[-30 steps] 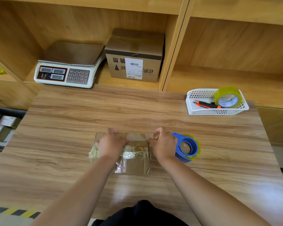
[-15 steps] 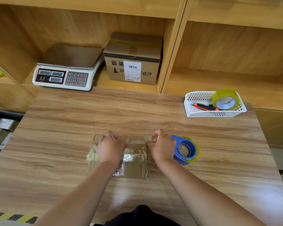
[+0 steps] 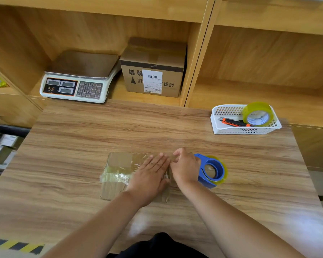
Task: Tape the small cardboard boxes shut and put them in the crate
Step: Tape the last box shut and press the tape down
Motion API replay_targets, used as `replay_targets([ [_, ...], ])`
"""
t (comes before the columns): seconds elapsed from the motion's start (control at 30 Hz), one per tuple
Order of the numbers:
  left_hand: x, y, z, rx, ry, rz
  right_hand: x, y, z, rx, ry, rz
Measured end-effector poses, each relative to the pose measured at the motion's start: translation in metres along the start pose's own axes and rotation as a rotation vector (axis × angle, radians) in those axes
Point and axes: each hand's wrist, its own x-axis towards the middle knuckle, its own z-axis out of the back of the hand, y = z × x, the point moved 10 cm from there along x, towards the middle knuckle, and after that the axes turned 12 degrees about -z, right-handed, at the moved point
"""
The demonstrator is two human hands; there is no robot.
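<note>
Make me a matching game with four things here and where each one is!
1. small brown cardboard box
2. blue plastic tape dispenser
3. yellowish tape roll
4. white electronic scale

A. in the white plastic basket
B. on the wooden shelf
C. under the flat left hand
D. beside the right hand

Pairs: 1-C, 2-D, 3-A, 4-B

Holds the left hand (image 3: 149, 174) flat, palm down and fingers straight, on the right half of the top of the small cardboard box (image 3: 119, 162). Keeps the right hand (image 3: 186, 167) at the right edge of the box, fingers curled, thumb toward its far corner; unclear whether pinching anything. Reaches in from the box's near side with bare forearms.
</note>
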Motion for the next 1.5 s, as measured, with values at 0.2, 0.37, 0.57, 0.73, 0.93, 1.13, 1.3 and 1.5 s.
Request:
replay_targets([
  [0.2,-0.005,0.005,-0.024,-0.016,0.107,0.030,0.001,0.003,-0.001,-0.014,-0.014,0.035],
  [0.37,-0.012,0.019,-0.028,-0.006,0.044,0.078,0.000,0.006,-0.001,-0.043,-0.009,0.064],
  [0.57,-0.030,0.045,-0.027,-0.018,0.016,0.242,0.000,0.003,-0.007,-0.056,0.008,0.038],
  [0.73,-0.033,0.049,-0.025,0.039,0.002,0.267,-0.008,0.007,0.001,-0.026,-0.006,0.056],
  [0.93,-0.032,0.053,-0.024,0.081,0.006,0.247,-0.007,-0.001,-0.004,0.101,0.071,0.008],
  [1.13,-0.037,0.076,-0.022,0.086,0.069,0.238,-0.003,-0.007,-0.011,0.198,0.140,-0.043],
  [1.3,-0.040,0.079,-0.031,0.081,0.096,0.247,-0.007,-0.004,-0.006,0.116,0.051,-0.021],
  [1.5,-0.039,0.079,-0.031,0.114,0.101,0.249,-0.012,0.001,-0.003,0.003,-0.053,0.005],
])
